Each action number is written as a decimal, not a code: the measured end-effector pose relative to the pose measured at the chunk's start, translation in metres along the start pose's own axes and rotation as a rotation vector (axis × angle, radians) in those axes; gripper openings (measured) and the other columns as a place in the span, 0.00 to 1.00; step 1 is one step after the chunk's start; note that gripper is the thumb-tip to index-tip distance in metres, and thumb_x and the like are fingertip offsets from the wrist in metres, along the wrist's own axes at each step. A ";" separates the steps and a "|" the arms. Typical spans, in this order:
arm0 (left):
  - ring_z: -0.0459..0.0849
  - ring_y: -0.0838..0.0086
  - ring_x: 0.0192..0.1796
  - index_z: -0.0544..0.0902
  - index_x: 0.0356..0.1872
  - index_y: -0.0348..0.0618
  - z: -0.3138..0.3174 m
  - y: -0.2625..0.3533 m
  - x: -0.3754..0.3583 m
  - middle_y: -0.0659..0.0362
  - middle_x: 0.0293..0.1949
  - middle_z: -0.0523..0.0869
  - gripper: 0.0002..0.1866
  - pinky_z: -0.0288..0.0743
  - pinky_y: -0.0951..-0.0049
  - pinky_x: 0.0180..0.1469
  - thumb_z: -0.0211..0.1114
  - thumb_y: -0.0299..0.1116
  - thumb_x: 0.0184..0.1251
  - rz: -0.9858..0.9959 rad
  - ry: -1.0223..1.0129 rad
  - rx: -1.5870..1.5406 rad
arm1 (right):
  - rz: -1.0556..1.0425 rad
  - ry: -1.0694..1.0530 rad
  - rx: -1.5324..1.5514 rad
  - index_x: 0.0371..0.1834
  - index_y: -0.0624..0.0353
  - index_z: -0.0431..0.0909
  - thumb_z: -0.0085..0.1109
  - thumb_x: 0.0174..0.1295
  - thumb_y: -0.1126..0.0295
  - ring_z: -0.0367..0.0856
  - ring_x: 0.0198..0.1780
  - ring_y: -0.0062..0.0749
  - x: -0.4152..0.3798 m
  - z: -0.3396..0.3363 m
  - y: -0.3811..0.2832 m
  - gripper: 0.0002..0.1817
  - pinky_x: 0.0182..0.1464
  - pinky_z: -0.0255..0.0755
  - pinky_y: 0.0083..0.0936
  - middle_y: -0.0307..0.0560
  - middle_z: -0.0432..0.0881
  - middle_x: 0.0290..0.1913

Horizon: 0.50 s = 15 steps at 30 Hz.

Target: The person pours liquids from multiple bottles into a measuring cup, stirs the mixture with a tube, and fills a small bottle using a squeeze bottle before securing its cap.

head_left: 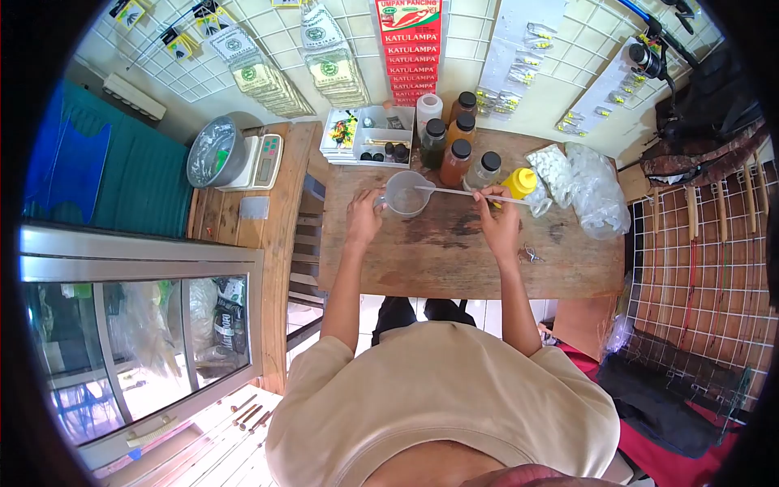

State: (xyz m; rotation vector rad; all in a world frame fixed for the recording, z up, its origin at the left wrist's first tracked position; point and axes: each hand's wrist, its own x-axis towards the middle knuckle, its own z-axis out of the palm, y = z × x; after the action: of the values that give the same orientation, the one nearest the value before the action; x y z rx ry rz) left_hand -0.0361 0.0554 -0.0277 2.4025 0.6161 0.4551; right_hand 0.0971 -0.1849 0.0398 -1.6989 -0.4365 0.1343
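My left hand [365, 216] is closed around the handle of a clear plastic measuring cup [407, 198] on the wooden table [381, 264]. Between the fingers of my right hand [500, 222] is a thin, pale stick [456, 192], lying almost level. Its left end reaches over the cup's rim; its right end sticks out past my hand. Whether the cup holds anything is hard to make out. Just behind my right hand stand a yellow squeeze bottle [519, 183] and a dark-capped jar [484, 172] with pale contents.
Several dark-capped bottles [456, 162] and a white bottle [428, 114] stand behind the cup. A divided white tray [345, 154] is at the back left, plastic bags [596, 195] at the right. On the left side table, a metal bowl [213, 154] rests by a scale [266, 166].
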 end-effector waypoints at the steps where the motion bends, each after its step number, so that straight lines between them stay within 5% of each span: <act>1: 0.78 0.52 0.55 0.82 0.49 0.43 0.001 -0.006 0.001 0.51 0.51 0.83 0.19 0.72 0.59 0.57 0.69 0.21 0.53 0.045 -0.001 -0.014 | -0.038 0.036 -0.029 0.39 0.63 0.76 0.65 0.63 0.70 0.78 0.38 0.29 0.000 0.002 0.000 0.09 0.41 0.71 0.25 0.47 0.82 0.37; 7: 0.71 0.50 0.65 0.80 0.55 0.50 -0.015 -0.017 0.011 0.52 0.56 0.80 0.20 0.65 0.55 0.66 0.67 0.35 0.61 0.084 -0.146 0.018 | -0.159 0.167 -0.139 0.38 0.63 0.76 0.66 0.62 0.68 0.75 0.42 0.34 0.011 0.030 -0.015 0.11 0.48 0.67 0.30 0.46 0.79 0.37; 15: 0.61 0.50 0.72 0.79 0.58 0.49 -0.038 -0.050 0.044 0.49 0.62 0.74 0.19 0.58 0.55 0.73 0.63 0.36 0.66 0.126 -0.095 0.035 | -0.241 0.206 -0.195 0.37 0.62 0.77 0.66 0.61 0.69 0.75 0.43 0.36 0.030 0.075 -0.022 0.09 0.48 0.67 0.30 0.46 0.79 0.39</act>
State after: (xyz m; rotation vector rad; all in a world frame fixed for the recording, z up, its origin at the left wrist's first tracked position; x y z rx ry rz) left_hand -0.0328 0.1324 -0.0231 2.4900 0.4366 0.3831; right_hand 0.0959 -0.1023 0.0520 -1.8133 -0.5085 -0.2649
